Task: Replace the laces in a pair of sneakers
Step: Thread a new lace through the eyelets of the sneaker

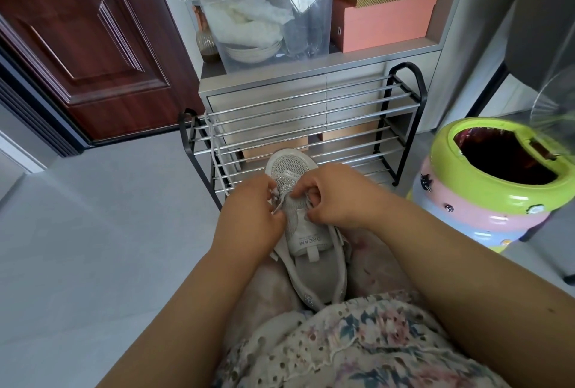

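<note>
A grey mesh sneaker (306,241) lies on my lap with its toe pointing away, its tongue printed "DREAM". My left hand (249,216) is at the sneaker's left eyelet row, fingers curled and pinching a white lace (278,204). My right hand (334,197) is at the right eyelet row, fingers curled round the shoe's upper edge near the tongue top. Another white lace (217,154) hangs over the left side of the shoe rack. The second sneaker is not in view.
A black and chrome shoe rack (311,126) stands just beyond the sneaker against a grey cabinet (264,88). A clear storage bin (267,23) and pink boxes (385,14) sit above. A colourful waste bin (497,182) is at the right, a brown door (77,45) at the left.
</note>
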Available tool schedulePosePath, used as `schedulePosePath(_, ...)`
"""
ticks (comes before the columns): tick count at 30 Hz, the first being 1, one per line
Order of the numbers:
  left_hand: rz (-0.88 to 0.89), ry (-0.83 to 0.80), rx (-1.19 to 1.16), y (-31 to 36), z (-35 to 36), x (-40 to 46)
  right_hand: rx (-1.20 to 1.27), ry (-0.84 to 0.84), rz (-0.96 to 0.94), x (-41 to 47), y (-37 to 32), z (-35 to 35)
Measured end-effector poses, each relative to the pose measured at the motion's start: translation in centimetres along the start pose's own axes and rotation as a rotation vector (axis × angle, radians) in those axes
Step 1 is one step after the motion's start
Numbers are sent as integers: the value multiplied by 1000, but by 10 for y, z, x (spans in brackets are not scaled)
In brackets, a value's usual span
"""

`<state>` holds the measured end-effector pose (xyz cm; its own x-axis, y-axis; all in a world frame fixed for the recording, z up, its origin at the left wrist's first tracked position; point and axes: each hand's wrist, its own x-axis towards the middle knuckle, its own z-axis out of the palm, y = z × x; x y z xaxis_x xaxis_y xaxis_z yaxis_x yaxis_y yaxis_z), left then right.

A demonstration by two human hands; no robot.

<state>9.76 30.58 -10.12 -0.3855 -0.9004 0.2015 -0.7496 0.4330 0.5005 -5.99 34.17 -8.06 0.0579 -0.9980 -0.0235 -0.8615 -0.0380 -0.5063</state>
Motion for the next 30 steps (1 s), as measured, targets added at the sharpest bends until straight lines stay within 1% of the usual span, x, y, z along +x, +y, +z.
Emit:
schedulePosePath(3, 6, -9, 37, 1, 0, 3, 4, 3, -8, 0, 0, 1)
schedulePosePath(6, 27, -50, 133, 1, 1, 6, -14, 9, -22, 1, -1, 5)
schedulePosePath(10, 40, -78, 189, 1, -1, 10, -20, 35, 26, 1, 1, 5)
schedulePosePath(15, 13, -97, 49, -2, -2, 8, -88, 44, -2, 4, -9, 11)
schedulePosePath(19, -22, -185, 41, -3, -5, 14, -275, 146, 17, 6, -13, 18)
schedulePosePath(21, -12, -228, 76, -3, -7, 19, -311, 176, 37, 7, -11, 20)
schedulePosePath(25, 11, -295, 70, -4, -13, 24, -246, 143, 74, 12, -3, 22)
schedulePosePath(27, -8, -335, 9, -6, -16, 26, -203, 136, 71, 14, 1, 23)
schedulePosePath(30, -42, -409, -116, -11, -19, 31, -187, 177, 68, 16, 2, 26)
